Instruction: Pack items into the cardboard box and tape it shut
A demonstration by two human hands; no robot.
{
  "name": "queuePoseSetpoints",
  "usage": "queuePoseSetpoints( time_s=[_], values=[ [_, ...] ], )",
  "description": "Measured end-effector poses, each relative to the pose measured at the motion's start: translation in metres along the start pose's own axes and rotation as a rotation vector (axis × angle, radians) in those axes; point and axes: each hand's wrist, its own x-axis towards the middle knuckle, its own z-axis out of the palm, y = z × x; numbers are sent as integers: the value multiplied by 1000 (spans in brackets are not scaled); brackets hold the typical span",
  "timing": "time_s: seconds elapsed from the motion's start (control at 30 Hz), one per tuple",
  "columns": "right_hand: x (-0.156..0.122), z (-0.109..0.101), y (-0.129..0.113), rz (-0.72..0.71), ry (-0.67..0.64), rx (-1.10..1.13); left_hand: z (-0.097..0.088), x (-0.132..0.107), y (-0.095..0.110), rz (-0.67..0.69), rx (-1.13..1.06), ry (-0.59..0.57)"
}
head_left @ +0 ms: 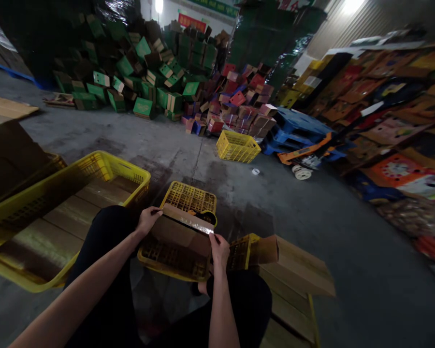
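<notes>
Between my knees, a small cardboard box is held above an upturned yellow crate. Shiny clear tape runs along the box's upper edge. My left hand pinches the left end of that edge, and my right hand grips the right end. Just behind the box, a dark and yellow object, perhaps a tape dispenser, lies on the crate; the box partly hides it. The inside of the box cannot be seen.
Left of me stands a large yellow crate with flat cardboard boxes inside. More cardboard boxes sit in a crate at my right. Ahead are another yellow crate, a tape roll, an orange pallet jack and heaped green boxes.
</notes>
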Motion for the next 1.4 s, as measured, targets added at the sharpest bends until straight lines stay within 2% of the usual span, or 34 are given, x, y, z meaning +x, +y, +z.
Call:
queuePoseSetpoints(
  time_s=[1.1, 1.4],
  values=[
    [5, 8, 15, 13, 27, 5, 2, 2, -2, -32, 115, -25],
    [7, 12, 17, 8, 89, 21, 1, 1, 2, -50, 153, -42]
  ],
)
